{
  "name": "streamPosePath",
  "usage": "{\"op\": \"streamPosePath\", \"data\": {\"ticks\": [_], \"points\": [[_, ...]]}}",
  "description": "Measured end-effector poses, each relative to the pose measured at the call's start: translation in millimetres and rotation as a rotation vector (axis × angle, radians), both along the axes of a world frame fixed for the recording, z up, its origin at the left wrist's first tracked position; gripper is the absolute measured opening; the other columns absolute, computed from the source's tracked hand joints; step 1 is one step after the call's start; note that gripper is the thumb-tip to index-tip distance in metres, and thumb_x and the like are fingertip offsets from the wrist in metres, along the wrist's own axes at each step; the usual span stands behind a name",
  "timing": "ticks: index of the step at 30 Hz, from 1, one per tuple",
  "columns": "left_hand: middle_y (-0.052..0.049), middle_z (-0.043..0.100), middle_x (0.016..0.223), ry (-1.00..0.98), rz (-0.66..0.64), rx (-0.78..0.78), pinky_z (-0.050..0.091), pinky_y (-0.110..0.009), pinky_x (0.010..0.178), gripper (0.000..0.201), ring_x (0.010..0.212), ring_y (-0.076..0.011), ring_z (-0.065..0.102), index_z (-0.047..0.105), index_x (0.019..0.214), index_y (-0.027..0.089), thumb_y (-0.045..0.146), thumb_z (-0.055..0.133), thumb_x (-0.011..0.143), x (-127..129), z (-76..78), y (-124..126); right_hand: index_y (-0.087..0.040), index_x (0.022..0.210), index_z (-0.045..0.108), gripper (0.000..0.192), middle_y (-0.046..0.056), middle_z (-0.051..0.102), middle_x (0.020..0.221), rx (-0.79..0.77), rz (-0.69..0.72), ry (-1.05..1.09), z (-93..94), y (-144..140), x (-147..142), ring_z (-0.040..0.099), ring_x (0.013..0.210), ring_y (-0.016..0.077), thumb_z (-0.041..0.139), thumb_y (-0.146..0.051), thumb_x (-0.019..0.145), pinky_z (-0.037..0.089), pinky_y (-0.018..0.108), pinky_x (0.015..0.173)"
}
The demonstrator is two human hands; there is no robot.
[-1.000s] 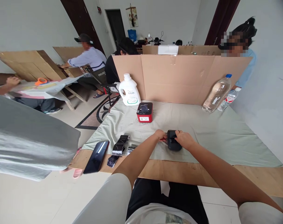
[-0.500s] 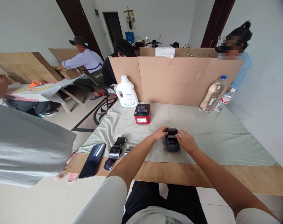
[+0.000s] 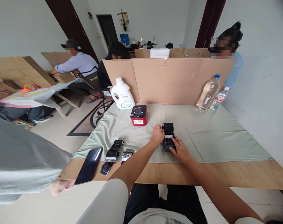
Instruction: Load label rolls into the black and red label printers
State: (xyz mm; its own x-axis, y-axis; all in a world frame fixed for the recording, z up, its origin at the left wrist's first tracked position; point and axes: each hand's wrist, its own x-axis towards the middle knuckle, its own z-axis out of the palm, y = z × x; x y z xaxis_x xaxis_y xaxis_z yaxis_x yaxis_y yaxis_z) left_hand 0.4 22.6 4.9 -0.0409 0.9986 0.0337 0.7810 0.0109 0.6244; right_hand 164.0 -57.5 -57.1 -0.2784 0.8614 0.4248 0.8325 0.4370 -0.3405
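A small black portable printer (image 3: 169, 145) sits on the cloth in front of me, its lid (image 3: 168, 127) flipped up at the far side. A pale strip shows inside its open bay. My left hand (image 3: 157, 135) has curled fingers against the printer's left side, near the lid hinge. On the right side, my right hand (image 3: 181, 151) grips the body, with the thumb at the near corner and the fingers along the rim. To the left lie an unrolled black film roll (image 3: 114, 151) and a second shiny roll (image 3: 127, 156), partly behind my left forearm.
A red-and-black box-shaped device (image 3: 139, 115) stands beyond my left hand, before a white jug (image 3: 123, 95). A phone (image 3: 89, 166) lies at the left table edge. Two bottles (image 3: 208, 93) lean against the cardboard screen (image 3: 164, 82). Other people sit beyond and at left.
The printer's lid has swung further back, showing more of the bay. My right hand has moved down from the lid to the body's right side. The view has shifted slightly.
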Motion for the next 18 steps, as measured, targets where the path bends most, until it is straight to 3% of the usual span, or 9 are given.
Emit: {"op": "streamPosePath", "data": {"ticks": [2, 5, 11, 18], "points": [[-0.01, 0.064, 0.102, 0.103, -0.174, 0.132, 0.034, -0.035, 0.095, 0.016, 0.108, -0.0239, 0.051, 0.06, 0.098, 0.018, 0.021, 0.049, 0.086, 3, 1.6, -10, -0.016, 0.142, 0.03, 0.06, 0.018, 0.034, 0.145, 0.015, -0.006, 0.018, -6.8, -2, 0, 0.039, 0.13, 0.0281, 0.041, -0.046, 0.091, 0.044, 0.047, 0.098], [-0.01, 0.066, 0.098, 0.243, -0.363, 0.139, 0.03, -0.038, 0.097, 0.014, 0.11, -0.0267, 0.046, 0.066, 0.087, 0.02, 0.022, 0.053, 0.083, 12, 3.8, -17, -0.014, 0.146, 0.019, 0.07, 0.02, 0.035, 0.144, 0.053, -0.037, 0.054, -16.1, -4, -2, 0.039, 0.131, 0.029, 0.042, -0.049, 0.09, 0.043, 0.049, 0.099], [-0.014, 0.069, 0.089, 0.415, -0.39, -0.062, 0.027, -0.04, 0.095, 0.008, 0.109, -0.0301, 0.045, 0.07, 0.077, 0.018, 0.023, 0.063, 0.075, 34, 12.4, 1, -0.014, 0.145, 0.021, 0.071, 0.02, 0.04, 0.14, 0.06, -0.058, 0.067, -22.7, -3, -2, 0.041, 0.128, 0.029, 0.042, -0.052, 0.089, 0.044, 0.049, 0.098], [-0.02, 0.066, 0.103, 0.406, -0.39, -0.096, 0.024, -0.043, 0.098, 0.013, 0.113, -0.0339, 0.046, 0.069, 0.081, 0.012, 0.015, 0.066, 0.069, 48, 14.2, 10, -0.01, 0.143, 0.022, 0.078, 0.023, 0.042, 0.137, 0.071, -0.049, 0.087, -19.1, -4, -3, 0.042, 0.127, 0.0312, 0.046, -0.057, 0.086, 0.044, 0.049, 0.096]]}}
